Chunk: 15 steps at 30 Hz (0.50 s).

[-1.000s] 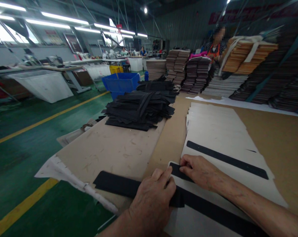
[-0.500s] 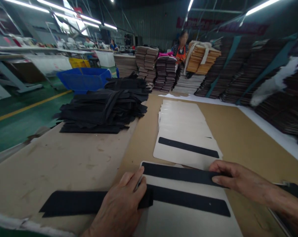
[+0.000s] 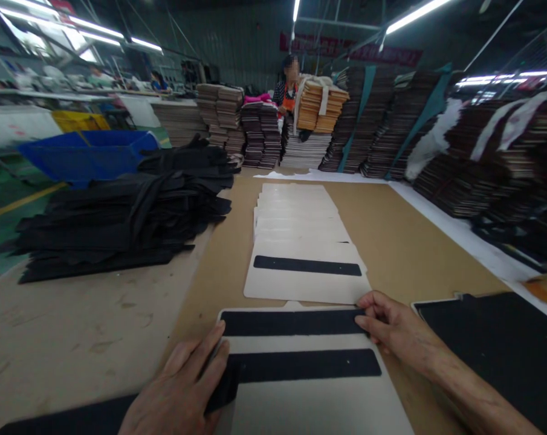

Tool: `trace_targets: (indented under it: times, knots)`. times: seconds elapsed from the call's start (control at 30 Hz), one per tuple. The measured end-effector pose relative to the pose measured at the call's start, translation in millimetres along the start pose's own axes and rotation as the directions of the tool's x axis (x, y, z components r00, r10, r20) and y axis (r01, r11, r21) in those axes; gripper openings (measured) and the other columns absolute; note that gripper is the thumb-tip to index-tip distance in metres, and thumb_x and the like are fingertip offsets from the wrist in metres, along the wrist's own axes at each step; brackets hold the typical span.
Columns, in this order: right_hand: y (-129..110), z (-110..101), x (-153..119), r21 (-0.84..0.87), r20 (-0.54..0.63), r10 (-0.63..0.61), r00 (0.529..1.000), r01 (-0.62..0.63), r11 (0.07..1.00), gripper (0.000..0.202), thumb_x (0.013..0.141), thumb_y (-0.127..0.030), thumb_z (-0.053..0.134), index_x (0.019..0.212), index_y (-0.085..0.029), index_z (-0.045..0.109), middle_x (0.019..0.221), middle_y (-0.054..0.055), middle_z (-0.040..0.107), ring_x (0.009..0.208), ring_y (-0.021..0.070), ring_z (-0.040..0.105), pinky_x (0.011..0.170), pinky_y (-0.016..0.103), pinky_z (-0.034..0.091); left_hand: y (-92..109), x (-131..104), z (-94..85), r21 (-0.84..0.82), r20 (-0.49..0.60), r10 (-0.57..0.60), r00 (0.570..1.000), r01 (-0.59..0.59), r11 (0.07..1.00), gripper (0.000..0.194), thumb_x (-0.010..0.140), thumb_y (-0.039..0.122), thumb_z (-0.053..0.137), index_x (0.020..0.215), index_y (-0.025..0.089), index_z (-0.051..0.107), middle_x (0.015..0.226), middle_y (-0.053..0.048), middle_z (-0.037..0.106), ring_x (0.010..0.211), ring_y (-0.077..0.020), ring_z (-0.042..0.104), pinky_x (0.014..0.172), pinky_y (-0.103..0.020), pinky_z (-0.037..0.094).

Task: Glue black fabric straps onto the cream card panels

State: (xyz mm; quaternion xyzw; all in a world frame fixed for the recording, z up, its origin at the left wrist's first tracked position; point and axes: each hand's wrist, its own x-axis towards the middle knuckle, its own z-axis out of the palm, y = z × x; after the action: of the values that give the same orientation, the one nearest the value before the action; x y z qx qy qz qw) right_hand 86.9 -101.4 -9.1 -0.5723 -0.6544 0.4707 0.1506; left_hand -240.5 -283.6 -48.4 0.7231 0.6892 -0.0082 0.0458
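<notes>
A white panel [image 3: 318,405] lies on the table near me, with a black strip [image 3: 291,323] along its far edge and a second black strip [image 3: 307,365] below that. My left hand [image 3: 178,380] is closed on a loose black strip [image 3: 74,417], and its fingertips touch the left end of the far strip. The thumb and index finger of my right hand [image 3: 384,320] pinch the right end of the far strip at the panel's corner. Beyond, a row of overlapping white panels [image 3: 298,232] has one black strip [image 3: 307,266] on the nearest panel.
Piled black strips [image 3: 119,217] cover the table's left side, before a blue bin [image 3: 92,154]. A black panel [image 3: 495,356] lies at the right. Tall stacks [image 3: 382,121] line the back, where a person [image 3: 288,90] stands.
The view has turned right, so things appear farther left. The right end of the far strip now lies at the panel's corner, with my right hand still on it.
</notes>
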Motion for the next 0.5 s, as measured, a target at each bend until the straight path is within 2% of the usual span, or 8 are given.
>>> trace_targets:
  times: [0.2,0.37,0.5]
  knots:
    - [-6.8,0.6,-1.8,-0.073,-0.018,-0.008,1.0,0.007,0.997,0.021,0.079,-0.037,0.059,0.092,-0.024,0.049,0.059,-0.009,0.047,0.053,0.0108,0.044,0.05,0.023,0.034,-2.8,0.3,5.7,0.027,0.0,0.002,1.0,-0.002,1.0,0.058,0.074,0.022,0.055,0.132,0.021,0.061,0.152,-0.007,0.045,0.123,-0.0323,0.055,0.102,-0.047,0.051]
    - [-21.1,2.1,-4.6,-0.151,-0.04,0.003,0.999,-0.009,0.989,0.012,0.081,-0.031,0.055,0.088,-0.023,0.048,0.057,-0.009,0.048,0.052,0.0118,0.044,0.055,0.026,0.036,-10.6,-2.4,22.6,-0.001,-0.051,0.02,0.999,-0.02,1.0,0.063,0.072,0.019,0.056,0.135,0.025,0.058,0.155,-0.005,0.04,0.126,-0.0332,0.052,0.101,-0.048,0.051]
    - [-27.1,3.5,-3.8,-0.283,-0.074,-0.025,0.997,0.003,0.959,0.005,0.082,-0.025,0.054,0.083,-0.023,0.05,0.059,-0.007,0.051,0.056,0.0132,0.049,0.057,0.026,0.036,-16.2,-5.5,32.9,-0.003,-0.056,0.021,0.998,-0.022,1.0,0.066,0.07,0.018,0.055,0.135,0.025,0.057,0.156,-0.004,0.038,0.126,-0.0336,0.051,0.101,-0.048,0.05]
